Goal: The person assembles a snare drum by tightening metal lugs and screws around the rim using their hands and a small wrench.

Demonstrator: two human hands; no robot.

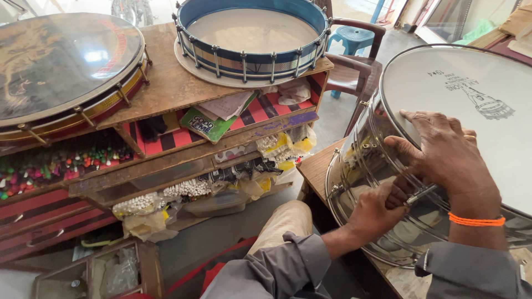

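A big shiny steel drum [363, 166] with a white drumhead [482, 127] lies tilted on a low wooden table [315, 166] in front of me. My right hand [443, 152] rests flat over the drum's rim, fingers spread, with an orange band on its wrist. My left hand [377, 210] is closed around a small metal tool [419, 195] pressed against the drum's side, just below the rim.
To the left stands a wooden shelf unit [183, 88] with a blue frame drum [252, 36] and a dark-headed drum [64, 69] on top, bags of beads and papers below. A wooden chair [354, 69] and a blue plastic stool [354, 37] stand behind.
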